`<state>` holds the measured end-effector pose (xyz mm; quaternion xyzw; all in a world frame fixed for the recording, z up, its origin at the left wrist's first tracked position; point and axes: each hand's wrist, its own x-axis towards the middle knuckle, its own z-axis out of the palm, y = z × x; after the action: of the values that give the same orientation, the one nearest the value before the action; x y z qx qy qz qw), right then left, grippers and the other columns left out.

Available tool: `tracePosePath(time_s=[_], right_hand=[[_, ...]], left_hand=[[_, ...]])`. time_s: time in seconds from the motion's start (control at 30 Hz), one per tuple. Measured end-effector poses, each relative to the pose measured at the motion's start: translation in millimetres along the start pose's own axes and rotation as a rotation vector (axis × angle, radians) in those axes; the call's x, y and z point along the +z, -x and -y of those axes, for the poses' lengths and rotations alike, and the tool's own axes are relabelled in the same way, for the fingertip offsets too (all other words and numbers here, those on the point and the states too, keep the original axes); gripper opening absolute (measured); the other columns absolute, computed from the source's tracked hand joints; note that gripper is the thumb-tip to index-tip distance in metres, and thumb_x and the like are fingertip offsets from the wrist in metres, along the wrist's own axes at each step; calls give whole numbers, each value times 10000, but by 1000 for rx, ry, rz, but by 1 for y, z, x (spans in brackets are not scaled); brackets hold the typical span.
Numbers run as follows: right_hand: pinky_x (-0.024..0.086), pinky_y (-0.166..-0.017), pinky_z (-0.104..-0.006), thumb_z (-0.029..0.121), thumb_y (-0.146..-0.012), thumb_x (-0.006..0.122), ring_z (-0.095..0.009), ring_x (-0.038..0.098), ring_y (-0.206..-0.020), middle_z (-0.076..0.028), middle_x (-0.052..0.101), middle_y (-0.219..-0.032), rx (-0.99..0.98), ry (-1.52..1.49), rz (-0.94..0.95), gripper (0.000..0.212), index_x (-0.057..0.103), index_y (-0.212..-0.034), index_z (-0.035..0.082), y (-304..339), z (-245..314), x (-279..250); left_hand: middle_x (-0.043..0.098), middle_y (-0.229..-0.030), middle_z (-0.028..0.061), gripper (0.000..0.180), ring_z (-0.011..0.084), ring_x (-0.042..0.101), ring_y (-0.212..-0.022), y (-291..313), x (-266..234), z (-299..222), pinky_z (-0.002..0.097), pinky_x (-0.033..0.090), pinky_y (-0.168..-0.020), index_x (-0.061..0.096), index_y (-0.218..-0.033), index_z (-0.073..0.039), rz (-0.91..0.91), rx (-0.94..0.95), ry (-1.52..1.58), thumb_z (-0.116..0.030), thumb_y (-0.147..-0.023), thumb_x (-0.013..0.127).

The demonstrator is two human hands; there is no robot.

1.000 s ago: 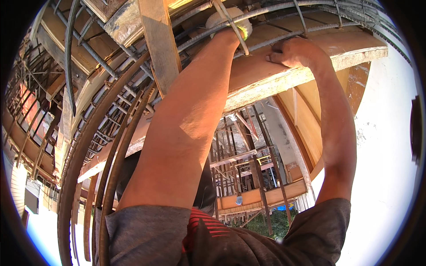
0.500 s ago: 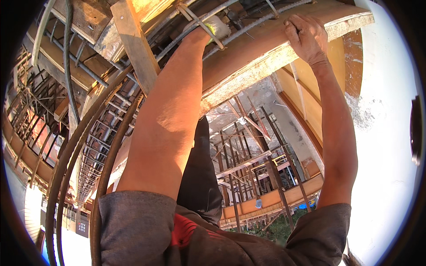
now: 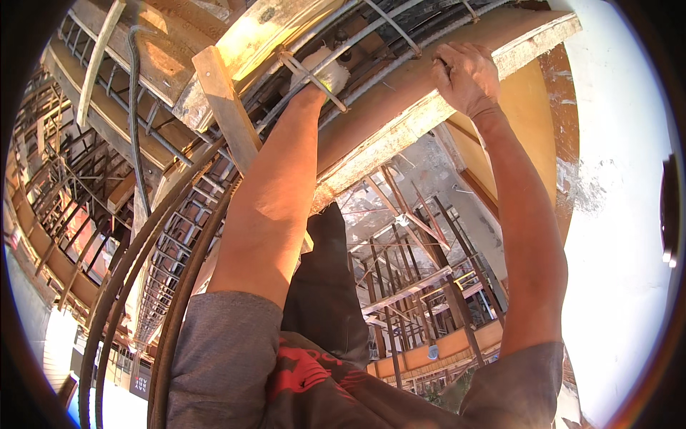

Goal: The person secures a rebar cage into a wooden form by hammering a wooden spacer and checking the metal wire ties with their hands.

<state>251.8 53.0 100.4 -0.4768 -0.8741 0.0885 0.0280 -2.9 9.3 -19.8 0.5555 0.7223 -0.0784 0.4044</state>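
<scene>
My left arm reaches up into a cage of steel reinforcing bars (image 3: 371, 34). A pale glove (image 3: 330, 73) covers my left hand, which is deep among the bars; a crossing bar passes in front of it, and its fingers are hidden. To the right, my bare right hand (image 3: 466, 77) has its fingers curled over the top edge of a brown formwork board (image 3: 389, 86). This board runs diagonally beside the bars, with a rough, pale lower edge.
A wooden batten (image 3: 227, 107) slants left of my left forearm. Thick bent bars (image 3: 118, 300) curve down the left side, beside a long rebar cage (image 3: 175, 254). Far below, upright props (image 3: 414, 286) stand under the opening. A white wall (image 3: 622, 214) rises at the right.
The view has shifted, so the board and both hands appear further left. My right hand stays on the board's edge, and my gloved left hand is still among the bars.
</scene>
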Motion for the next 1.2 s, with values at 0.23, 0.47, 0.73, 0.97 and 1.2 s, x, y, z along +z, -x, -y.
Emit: tracePosePath(time_s=[0.23, 0.47, 0.73, 0.97, 1.2], right_hand=[[487, -909, -412, 240, -840, 586, -261, 646, -896, -38, 694, -867, 10, 1, 15, 150, 666, -822, 113, -1, -1, -2], [477, -924, -413, 263, -845, 604, -250, 637, -933, -32, 690, -895, 47, -6, 67, 153, 660, -840, 121, 3, -1, -5], [484, -912, -422, 251, -838, 604, -260, 641, -908, -46, 684, -866, -3, -24, -11, 149, 646, -809, 111, 1, 2, -3], [469, -904, -425, 199, -823, 593, -270, 633, -882, -58, 667, -830, 5, -42, -32, 104, 630, -805, 103, 1, 0, -2], [469, -950, -400, 273, -859, 585, -256, 654, -917, -53, 694, -864, 39, -10, 12, 193, 664, -799, 108, 5, -4, -1]], left_hand=[[551, -1445, 196, 532, 326, 536, -1323, 21, -16, -25, 415, 439, -1091, 556, -1399, -56, -18, 143, -262, -226, -896, 571], [547, -1454, 180, 521, 318, 534, -1321, -13, 34, 27, 406, 433, -1090, 557, -1400, -57, 71, 35, -174, -266, -923, 532], [542, -1466, 159, 518, 306, 532, -1318, -53, 71, 103, 394, 426, -1088, 558, -1400, -58, 186, -111, -56, -320, -959, 480], [537, -1477, 141, 527, 296, 529, -1315, -34, 112, 148, 383, 420, -1087, 559, -1401, -60, 297, -237, 26, -366, -991, 434], [600, -1381, 50, 574, 238, 576, -1187, -8, 98, 100, 386, 434, -1007, 616, -1314, -118, 574, -343, 428, -485, -1043, 268]])
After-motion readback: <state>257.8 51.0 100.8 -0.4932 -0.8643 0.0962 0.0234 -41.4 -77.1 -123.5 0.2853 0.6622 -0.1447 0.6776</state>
